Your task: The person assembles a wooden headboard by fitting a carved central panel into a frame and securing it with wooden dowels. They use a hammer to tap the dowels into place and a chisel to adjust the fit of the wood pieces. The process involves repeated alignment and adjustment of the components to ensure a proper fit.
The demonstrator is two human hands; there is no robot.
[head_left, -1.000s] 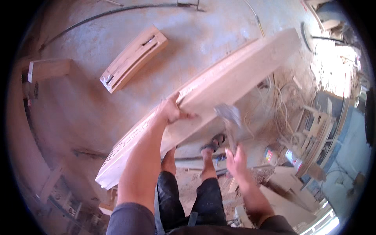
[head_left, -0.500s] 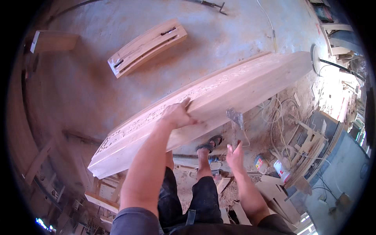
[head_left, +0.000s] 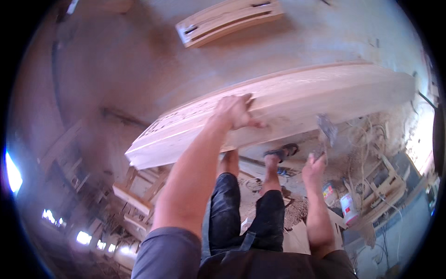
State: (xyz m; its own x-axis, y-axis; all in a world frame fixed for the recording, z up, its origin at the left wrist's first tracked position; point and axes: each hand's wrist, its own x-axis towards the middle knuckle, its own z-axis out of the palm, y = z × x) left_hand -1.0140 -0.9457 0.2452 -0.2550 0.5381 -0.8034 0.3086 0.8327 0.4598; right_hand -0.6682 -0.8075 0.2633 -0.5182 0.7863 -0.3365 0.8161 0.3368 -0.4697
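A long, thick pale wooden beam [head_left: 297, 114] lies slanting across the middle, with rough marks or chips along its upper face at the left. My left hand [head_left: 234, 111] rests on the beam with its fingers apart, the thumb stretched along the near side. A small dark patch shows beside its fingertips; I cannot make out what it is. To the right, below the beam's near edge, my right hand [head_left: 314, 167] is closed round the handle of a hatchet [head_left: 327, 129]. The hatchet's grey metal head points up, close to the beam and blurred.
A shorter curved timber with slots [head_left: 227, 23] lies on the floor beyond the beam. Wooden frames [head_left: 134, 197] stand below its left end. My sandalled foot [head_left: 281, 152] is near the beam. A white tub [head_left: 348, 207], cables and wood scraps lie at the right.
The whole view has swung, so the beam and both hands sit further right in the picture. My left hand stays on the beam, and my right still holds the hatchet.
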